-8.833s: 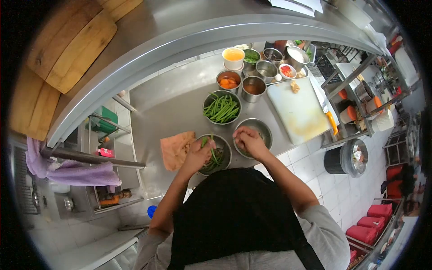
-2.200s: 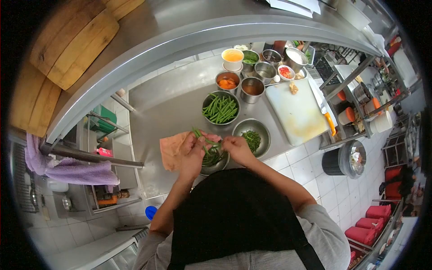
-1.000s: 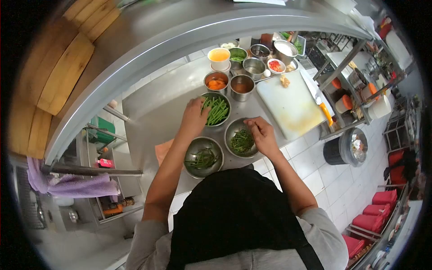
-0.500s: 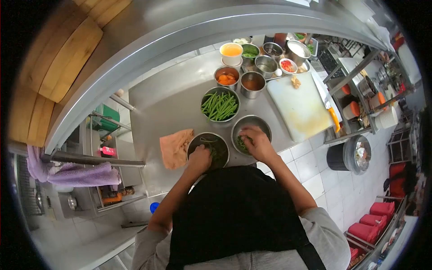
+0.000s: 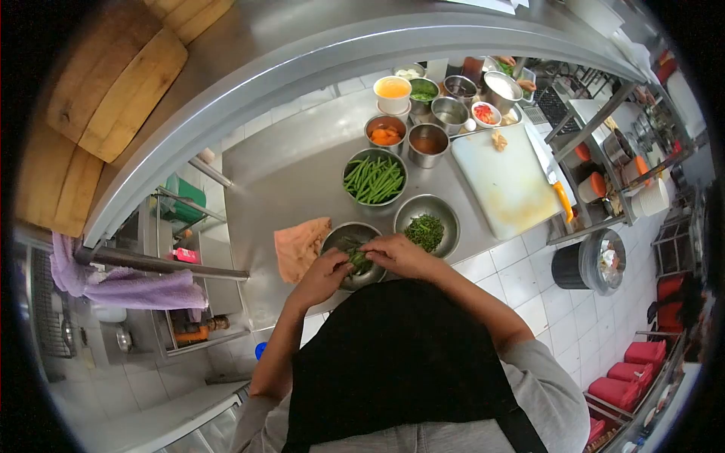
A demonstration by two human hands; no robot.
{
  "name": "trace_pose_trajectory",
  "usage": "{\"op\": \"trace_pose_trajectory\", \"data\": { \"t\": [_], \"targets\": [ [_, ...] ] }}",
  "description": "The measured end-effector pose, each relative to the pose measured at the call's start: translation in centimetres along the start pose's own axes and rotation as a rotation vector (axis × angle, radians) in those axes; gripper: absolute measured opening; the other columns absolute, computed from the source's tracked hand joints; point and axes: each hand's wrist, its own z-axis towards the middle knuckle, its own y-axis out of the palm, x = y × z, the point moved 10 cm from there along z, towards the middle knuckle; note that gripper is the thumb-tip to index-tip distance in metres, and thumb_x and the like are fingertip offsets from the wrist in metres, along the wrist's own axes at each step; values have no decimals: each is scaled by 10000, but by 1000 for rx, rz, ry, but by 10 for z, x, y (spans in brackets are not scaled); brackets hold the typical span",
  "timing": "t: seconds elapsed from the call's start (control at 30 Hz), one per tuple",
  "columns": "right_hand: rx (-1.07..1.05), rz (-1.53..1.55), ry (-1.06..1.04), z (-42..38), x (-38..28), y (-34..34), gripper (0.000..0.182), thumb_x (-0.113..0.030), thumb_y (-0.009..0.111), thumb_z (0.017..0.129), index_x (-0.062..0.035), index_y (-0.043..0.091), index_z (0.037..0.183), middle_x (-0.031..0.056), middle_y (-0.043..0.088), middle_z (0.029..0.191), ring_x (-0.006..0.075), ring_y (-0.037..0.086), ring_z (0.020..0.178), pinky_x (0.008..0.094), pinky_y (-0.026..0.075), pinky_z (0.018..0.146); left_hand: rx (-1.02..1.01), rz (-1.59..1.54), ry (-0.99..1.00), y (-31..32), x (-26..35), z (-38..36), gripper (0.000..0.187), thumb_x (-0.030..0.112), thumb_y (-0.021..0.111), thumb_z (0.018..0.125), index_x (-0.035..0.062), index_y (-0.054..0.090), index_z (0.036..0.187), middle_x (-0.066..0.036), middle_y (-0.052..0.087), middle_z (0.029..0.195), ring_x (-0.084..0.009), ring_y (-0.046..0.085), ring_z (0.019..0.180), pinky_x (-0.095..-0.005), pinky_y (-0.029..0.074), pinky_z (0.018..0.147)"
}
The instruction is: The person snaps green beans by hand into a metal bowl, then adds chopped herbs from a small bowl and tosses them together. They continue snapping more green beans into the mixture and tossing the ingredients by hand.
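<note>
My left hand [image 5: 325, 275] is closed on green herb sprigs [image 5: 356, 258] over a steel bowl [image 5: 334, 238]. At the right side of that bowl, my right hand [image 5: 400, 255] has its fingers pinched at the same sprigs. A second steel bowl [image 5: 449, 217], just to the right, holds a heap of small green leaves [image 5: 424, 232]. An orange cloth [image 5: 296, 245] lies crumpled to the left of the first bowl. Behind the two bowls stands a steel bowl of green beans [image 5: 374, 180].
A white cutting board [image 5: 502, 181] with a yellow-handled knife [image 5: 563, 198] lies on the right. Containers of carrots [image 5: 385, 136], brown liquid [image 5: 428, 143] and other foods crowd the back. A metal shelf edge [image 5: 340, 41] arches overhead. Another person's hand [image 5: 526, 85] shows at the back right.
My right hand has left the right bowl and moved left to the herb bowl, beside my left hand. The small leaves in the right bowl are now uncovered.
</note>
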Motion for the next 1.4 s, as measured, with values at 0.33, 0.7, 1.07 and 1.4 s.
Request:
{"op": "trace_pose_trajectory", "data": {
  "t": [0.33,0.7,1.07,1.4],
  "targets": [
    [-39,-91,-36,-3,-11,3,174,-107,626,842,-19,635,992,190,620,909,392,623,885,476,506,777,53,20,96,-1,22,8,162,115,651,881,-7,632,987,-126,537,883,-269,549,798,-364,436,693],
    [-18,-258,-38,4,-15,4,156,-105,638,801,-20,627,931,177,616,914,377,619,919,476,507,811,139,145,256,-1,31,11,153,119,586,881,-12,586,961,-177,552,931,-367,547,889,-447,440,785],
    [153,-221,43,7,1,3,157,-154,593,837,-11,633,889,189,641,870,366,641,775,468,515,719,129,206,112,7,23,14,152,146,481,936,-2,489,970,-250,533,929,-445,527,941,-522,396,849],
    [96,707,527,-9,50,-21,241,-178,492,974,-57,689,1044,-28,567,746,61,518,645,220,432,593,209,-6,42,-10,10,10,188,141,479,962,-25,523,1039,-233,571,949,-404,568,923,-446,447,805]
  ]
}}
